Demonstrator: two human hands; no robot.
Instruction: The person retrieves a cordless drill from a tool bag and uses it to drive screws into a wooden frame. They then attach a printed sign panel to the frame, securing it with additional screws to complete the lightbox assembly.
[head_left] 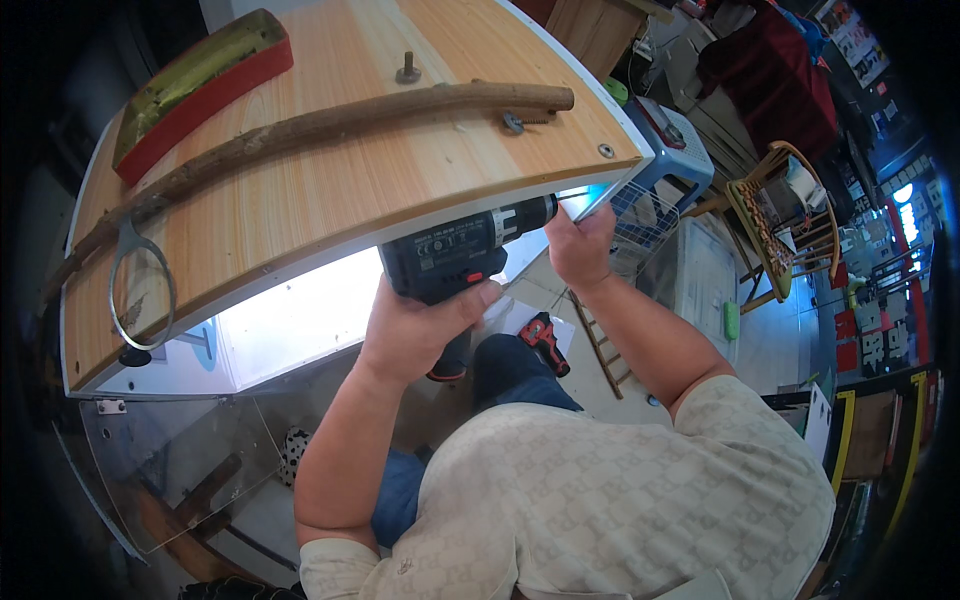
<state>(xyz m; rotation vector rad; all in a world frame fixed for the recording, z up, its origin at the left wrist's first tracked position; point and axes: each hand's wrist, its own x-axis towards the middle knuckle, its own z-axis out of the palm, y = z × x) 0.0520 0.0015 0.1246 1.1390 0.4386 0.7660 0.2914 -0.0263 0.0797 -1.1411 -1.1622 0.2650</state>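
My left hand (425, 325) is wrapped round the grip of a dark cordless drill (440, 262), held level just below the front edge of a wood-grain cabinet top (400, 150). The drill's chuck points right, and its thin bit reaches the white side panel at the cabinet's right corner. My right hand (583, 248) is closed close to the bit tip, at that panel's edge; what its fingers pinch is hidden. Bluish-white light shines out of the cabinet beneath the top.
On the top lie a long wooden stick (330, 122), a red open tin (205, 90), a bolt (408, 70), a screw (515, 122) and a metal ring (140, 290). A red-and-black power tool (545, 343) rests below. A blue stool (680, 150) and wooden chair (780, 220) stand right.
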